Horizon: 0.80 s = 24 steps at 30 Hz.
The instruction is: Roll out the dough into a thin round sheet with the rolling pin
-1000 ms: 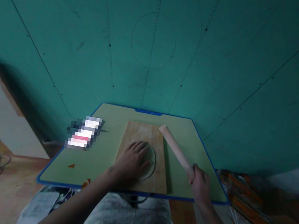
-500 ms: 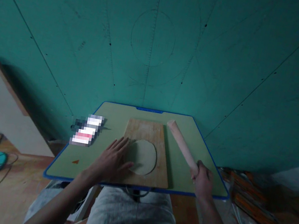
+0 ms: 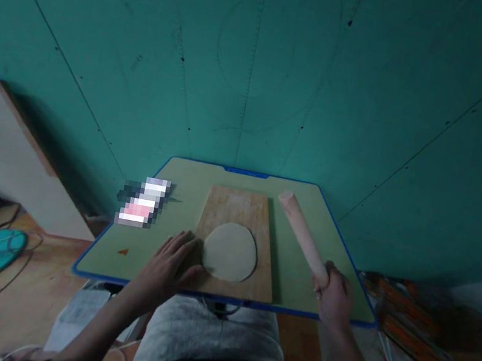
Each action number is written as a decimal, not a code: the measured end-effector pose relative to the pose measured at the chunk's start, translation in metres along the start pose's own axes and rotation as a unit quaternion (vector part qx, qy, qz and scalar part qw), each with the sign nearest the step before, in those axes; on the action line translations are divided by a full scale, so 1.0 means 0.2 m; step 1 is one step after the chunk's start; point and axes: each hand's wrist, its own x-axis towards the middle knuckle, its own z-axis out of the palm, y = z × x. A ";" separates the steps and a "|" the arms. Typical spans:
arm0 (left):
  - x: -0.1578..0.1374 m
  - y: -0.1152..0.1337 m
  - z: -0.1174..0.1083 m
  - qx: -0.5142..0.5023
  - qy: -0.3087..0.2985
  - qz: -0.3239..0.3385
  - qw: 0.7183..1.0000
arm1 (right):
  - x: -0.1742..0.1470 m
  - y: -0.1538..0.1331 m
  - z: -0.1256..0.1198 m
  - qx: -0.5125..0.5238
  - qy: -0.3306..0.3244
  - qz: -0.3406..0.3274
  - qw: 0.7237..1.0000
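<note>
A round, flat sheet of dough [image 3: 231, 252] lies on a wooden cutting board [image 3: 240, 205] in the middle of the small table. My left hand [image 3: 175, 259] rests at the board's left edge, palm down with fingers out, beside the dough and holding nothing. On the right, my right hand [image 3: 335, 297] is wrapped round the lower end of a wooden rolling pin [image 3: 305, 237]. The pin slants away up and to the left, to the right of the board and apart from the dough.
The small table [image 3: 190, 178] has a blue rim and stands against a green wall [image 3: 251, 70]. A blurred-out device [image 3: 142, 203] is at its left edge, with a small orange triangle [image 3: 122, 252] nearer me. Clutter [image 3: 417, 342] lies on the floor at right.
My left hand has drawn back to the left off the dough, so the whole round shows. My right hand still grips the rolling pin. The view has shifted slightly.
</note>
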 end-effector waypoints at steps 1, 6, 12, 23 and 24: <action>-0.01 -0.01 -0.01 0.009 0.008 -0.013 1.000 | 0.00 0.00 0.00 0.007 0.001 0.006 1.000; -0.02 0.07 -0.03 0.067 0.051 -0.052 0.995 | -0.02 0.00 -0.02 0.008 0.011 0.028 1.000; 0.13 0.42 -0.05 0.061 0.050 -0.053 0.995 | -0.04 -0.05 -0.03 -0.008 0.011 0.006 1.000; 0.28 0.61 0.07 0.042 -0.065 0.059 0.995 | -0.06 -0.07 -0.06 -0.086 -0.002 -0.020 0.996; 0.28 0.59 0.07 0.043 -0.071 0.073 0.994 | -0.05 -0.06 -0.06 -0.085 0.001 -0.019 0.996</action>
